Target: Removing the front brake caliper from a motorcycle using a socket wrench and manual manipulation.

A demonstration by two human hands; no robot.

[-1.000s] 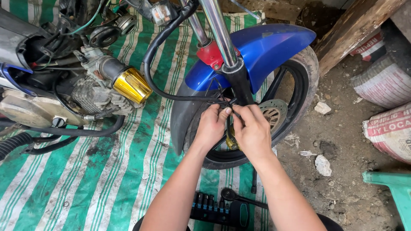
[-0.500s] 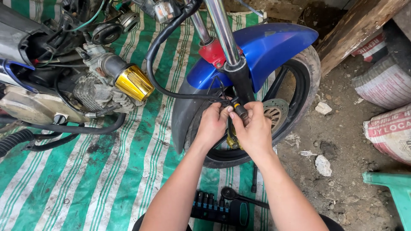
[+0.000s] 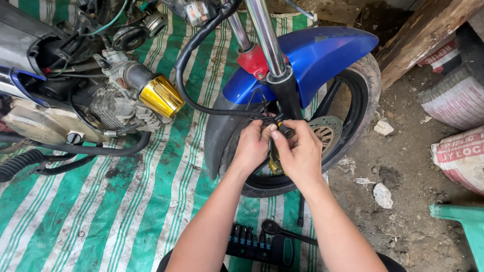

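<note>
A motorcycle's front wheel [image 3: 360, 93] with a blue mudguard [image 3: 322, 53] stands upright between chrome fork legs [image 3: 266, 38]. My left hand [image 3: 250, 147] and my right hand [image 3: 301, 153] are pressed together at the lower fork, next to the brake disc [image 3: 326, 132]. Their fingers pinch a small black fitting [image 3: 284, 129] where a black hose [image 3: 189, 85] ends. A gold-coloured brake part [image 3: 275, 163] shows between my palms. What the fingers grip underneath is hidden.
The engine with a gold air filter [image 3: 160, 95] lies at the left on a green and white striped tarp [image 3: 101, 211]. A socket rail [image 3: 257, 244] and ratchet [image 3: 282, 230] lie near my arms. Sacks [image 3: 461, 100], a wooden beam [image 3: 423, 35] and stones stand at the right on dirt.
Both hands have stayed at the lower fork. The fingers have shifted slightly on the black fitting.
</note>
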